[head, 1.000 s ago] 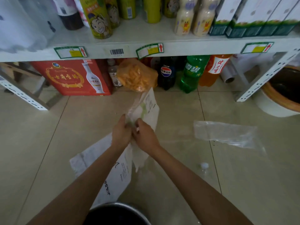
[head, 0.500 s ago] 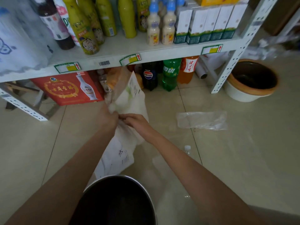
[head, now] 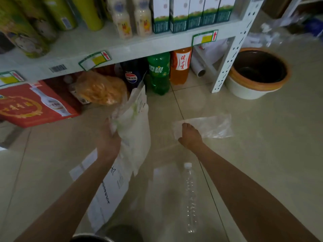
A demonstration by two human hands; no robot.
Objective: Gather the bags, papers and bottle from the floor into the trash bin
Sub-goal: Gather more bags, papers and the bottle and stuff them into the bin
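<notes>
My left hand (head: pixel 109 138) grips a white bag with green print (head: pixel 135 126), held up off the floor. Below it a white paper with black writing (head: pixel 110 187) lies on the tiles, partly under my left forearm. My right hand (head: pixel 189 135) reaches onto the left end of a clear plastic bag (head: pixel 213 126) lying flat on the floor; its fingers curl down on the plastic, and whether they have pinched it is unclear. An empty clear bottle with a white cap (head: pixel 190 196) lies between my forearms. The dark round trash bin rim (head: pixel 90 239) shows at the bottom edge.
A white metal shelf (head: pixel 122 48) with drinks and cartons stands ahead; soda bottles, an orange snack bag (head: pixel 101 88) and a red box (head: pixel 33 105) sit beneath it. A stacked orange-rimmed basin (head: pixel 258 84) stands right of the shelf post.
My right hand has let go of the white bag and reached right onto the clear plastic bag. The left hand keeps the white bag alone. The view has shifted, revealing the bottle.
</notes>
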